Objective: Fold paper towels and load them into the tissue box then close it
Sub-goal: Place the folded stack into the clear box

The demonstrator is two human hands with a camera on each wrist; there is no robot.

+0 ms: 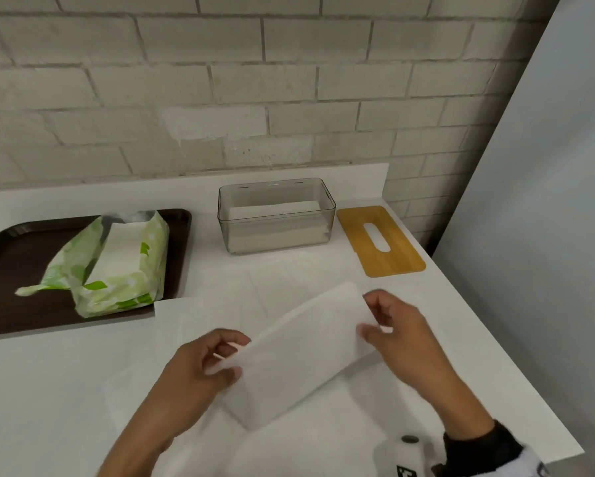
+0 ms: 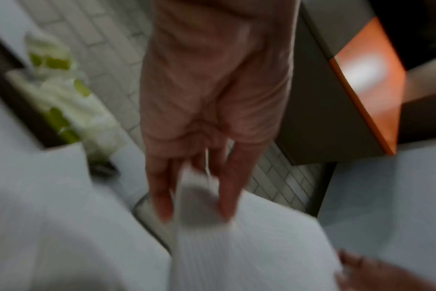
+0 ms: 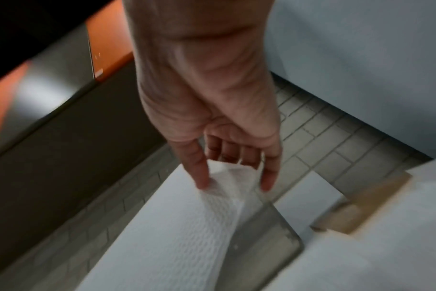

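A folded white paper towel (image 1: 299,349) hangs above the counter between both hands. My left hand (image 1: 220,356) pinches its near left end, and my right hand (image 1: 378,321) pinches its far right end. In the left wrist view, blurred, the towel (image 2: 249,246) runs out from under the left hand (image 2: 194,196). In the right wrist view the right hand (image 3: 234,177) pinches the towel's (image 3: 187,226) end. The clear tissue box (image 1: 276,215) stands open at the back with folded towels inside. Its wooden lid (image 1: 380,241) with a slot lies flat to the right.
A dark tray (image 1: 10,304) at the left holds an open green-and-white pack of paper towels (image 1: 117,263). More flat white towels (image 1: 323,442) lie on the white counter (image 1: 48,390) under the hands. A brick wall stands behind, and the counter edge runs down the right.
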